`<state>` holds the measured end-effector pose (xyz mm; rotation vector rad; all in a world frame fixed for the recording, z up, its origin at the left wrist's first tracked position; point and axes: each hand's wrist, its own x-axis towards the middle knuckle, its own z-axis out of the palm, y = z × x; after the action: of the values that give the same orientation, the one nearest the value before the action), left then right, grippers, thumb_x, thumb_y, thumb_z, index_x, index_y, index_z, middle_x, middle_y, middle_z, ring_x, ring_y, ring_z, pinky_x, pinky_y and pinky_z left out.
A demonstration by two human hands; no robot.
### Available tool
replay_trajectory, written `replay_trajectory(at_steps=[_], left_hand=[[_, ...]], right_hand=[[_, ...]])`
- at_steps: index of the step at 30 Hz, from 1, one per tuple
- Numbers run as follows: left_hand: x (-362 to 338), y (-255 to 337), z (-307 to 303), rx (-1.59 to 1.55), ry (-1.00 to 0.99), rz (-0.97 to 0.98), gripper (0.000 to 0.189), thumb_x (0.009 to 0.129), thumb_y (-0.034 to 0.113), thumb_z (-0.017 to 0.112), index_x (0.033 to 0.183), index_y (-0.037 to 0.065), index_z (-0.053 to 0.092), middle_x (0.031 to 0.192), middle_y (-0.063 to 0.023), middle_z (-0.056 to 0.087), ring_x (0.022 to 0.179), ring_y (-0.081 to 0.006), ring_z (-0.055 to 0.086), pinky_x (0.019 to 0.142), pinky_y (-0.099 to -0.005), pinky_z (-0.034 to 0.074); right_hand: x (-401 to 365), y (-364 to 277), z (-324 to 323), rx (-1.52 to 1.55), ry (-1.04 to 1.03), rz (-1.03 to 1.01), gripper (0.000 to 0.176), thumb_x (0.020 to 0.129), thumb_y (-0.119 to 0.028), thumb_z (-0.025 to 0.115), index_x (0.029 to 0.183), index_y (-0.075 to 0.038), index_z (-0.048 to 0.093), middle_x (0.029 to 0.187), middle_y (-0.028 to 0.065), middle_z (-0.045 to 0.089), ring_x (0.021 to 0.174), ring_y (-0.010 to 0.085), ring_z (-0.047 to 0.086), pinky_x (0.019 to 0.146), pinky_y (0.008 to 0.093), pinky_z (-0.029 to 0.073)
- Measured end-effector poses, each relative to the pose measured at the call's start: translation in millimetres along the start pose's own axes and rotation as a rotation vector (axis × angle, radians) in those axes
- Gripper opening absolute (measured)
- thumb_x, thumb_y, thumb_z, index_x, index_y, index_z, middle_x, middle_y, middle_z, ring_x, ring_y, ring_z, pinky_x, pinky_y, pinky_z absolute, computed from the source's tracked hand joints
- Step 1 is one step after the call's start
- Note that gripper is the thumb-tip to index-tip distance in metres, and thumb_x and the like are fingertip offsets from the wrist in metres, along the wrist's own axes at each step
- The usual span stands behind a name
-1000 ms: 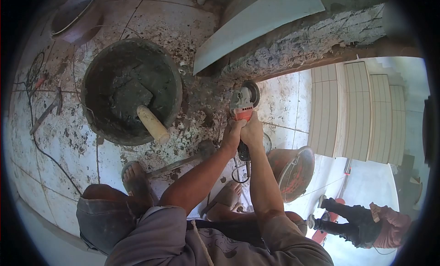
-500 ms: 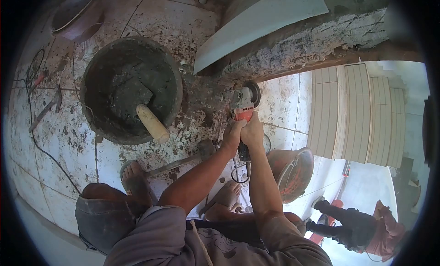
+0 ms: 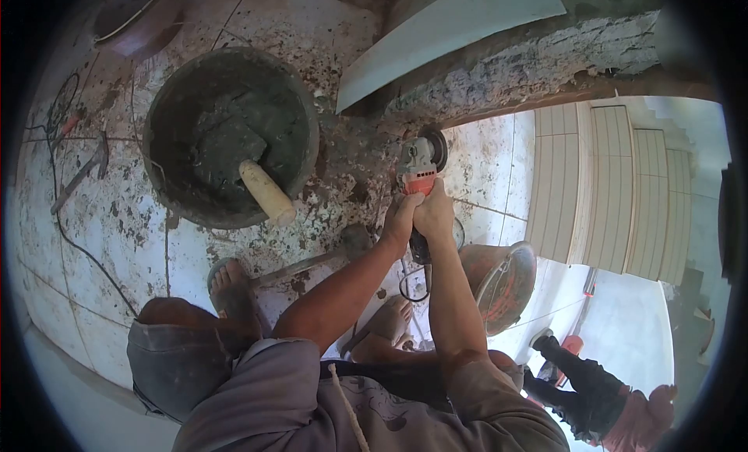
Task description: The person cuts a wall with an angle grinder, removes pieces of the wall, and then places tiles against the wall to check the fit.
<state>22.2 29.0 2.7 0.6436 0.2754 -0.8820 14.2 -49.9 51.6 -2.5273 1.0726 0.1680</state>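
We grip the angle grinder [image 3: 416, 160] with left hand [image 3: 400, 220] and right hand [image 3: 435, 213] wrapped around its body. Its long axis runs forward from between our wrists, disc [image 3: 440, 149] end pointing away beyond both hands; whether its red housing [image 3: 419, 185] carries lettering, we cannot tell.

There is 1 grinder [image 3: 418, 160] and 1 trowel [image 3: 255, 181].

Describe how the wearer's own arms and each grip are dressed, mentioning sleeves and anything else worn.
Below loose, creased grey sleeves, both forearms are bare. The left grip and right grip are ungloved, with no watch or bracelet showing.
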Motion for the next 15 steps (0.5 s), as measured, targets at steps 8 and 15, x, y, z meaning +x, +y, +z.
replay_trajectory(at_steps=[8,15], left_hand=[[-29,10,-3,0.032,0.079,0.054,0.029,0.091,0.031,0.059,0.103,0.006,0.067,0.097,-0.0012,0.064,0.090,-0.0110,0.058,0.083,-0.0286,0.045],[-38,4,-24,0.269,0.007,0.017,0.060,0.094,0.053,0.057,0.131,0.007,0.049,0.120,-0.0047,0.055,0.111,-0.0135,0.050,0.097,-0.0295,0.039]], right_hand=[[-19,-2,11,0.010,-0.112,0.037,0.062,0.080,-0.045,0.062,0.115,0.003,0.049,0.100,0.0321,0.066,0.097,0.0490,0.063,0.083,0.0527,0.049],[-30,7,14,0.394,-0.047,-0.002,0.058,0.074,-0.040,0.074,0.110,0.003,0.058,0.098,0.0261,0.068,0.092,0.0419,0.067,0.079,0.0456,0.051]])
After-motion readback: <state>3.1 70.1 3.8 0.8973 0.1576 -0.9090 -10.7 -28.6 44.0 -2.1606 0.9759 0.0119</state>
